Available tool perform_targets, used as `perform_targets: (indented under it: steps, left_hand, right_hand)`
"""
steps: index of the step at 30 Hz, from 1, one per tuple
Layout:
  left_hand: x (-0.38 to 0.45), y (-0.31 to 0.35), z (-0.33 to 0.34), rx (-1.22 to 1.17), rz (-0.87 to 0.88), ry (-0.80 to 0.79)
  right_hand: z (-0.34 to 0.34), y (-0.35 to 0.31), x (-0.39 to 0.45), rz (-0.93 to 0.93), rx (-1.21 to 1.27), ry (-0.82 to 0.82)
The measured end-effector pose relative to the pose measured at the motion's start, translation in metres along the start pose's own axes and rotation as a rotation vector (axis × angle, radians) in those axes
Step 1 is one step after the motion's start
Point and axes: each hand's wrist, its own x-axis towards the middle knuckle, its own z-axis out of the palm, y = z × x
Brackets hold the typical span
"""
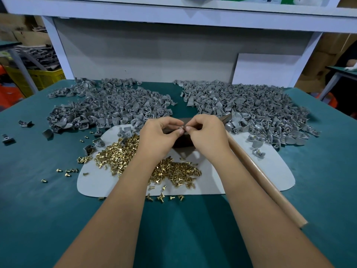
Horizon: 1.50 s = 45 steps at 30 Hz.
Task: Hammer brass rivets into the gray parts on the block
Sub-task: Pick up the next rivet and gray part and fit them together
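both grips, left hand (160, 132) and right hand (207, 132), pinch a gray part (182, 129).

Single head-worn wide-angle view, looking forward and down, close over the teal-covered counter (193, 219) toward the white shelf frame (173, 18).

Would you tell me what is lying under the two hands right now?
Under the left hand and right hand sits a dark block on the pale mat, with brass rivets nearer the person. The hands cover the block's top; the pinched piece is mostly hidden.
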Motion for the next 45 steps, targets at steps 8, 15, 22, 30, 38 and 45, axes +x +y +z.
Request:
perform_targets:
  steps: [8, 15, 22, 30, 38, 45]
  left_hand:
    - [-0.001, 0.000, -0.002, -0.058, -0.038, -0.017]
    - [0.000, 0.000, -0.002, -0.043, -0.051, -0.004]
    - [0.001, 0.001, 0.001, -0.030, -0.060, 0.008]
    - [0.000, 0.000, 0.003, 0.045, -0.040, 0.038]
    - [0.000, 0.003, 0.002, 0.062, -0.009, 0.015]
    - [-0.002, 0.004, 0.003, 0.085, 0.016, 0.027]
  right_hand:
    - [0.000, 0.006, -0.001, 0.027, 0.225, -0.012]
    - [0.003, 0.003, -0.001, 0.018, 0.155, 0.010]
    - [0.006, -0.014, 0.000, -0.038, -0.289, 0.065]
    - [0.008, -0.007, -0.008, -0.137, -0.303, 0.054]
    - [-0.011, -0.025, 0.017, -0.034, -0.404, -0.186]
    - [-0.013, -0.022, 0.019, -0.016, -0.356, -0.233]
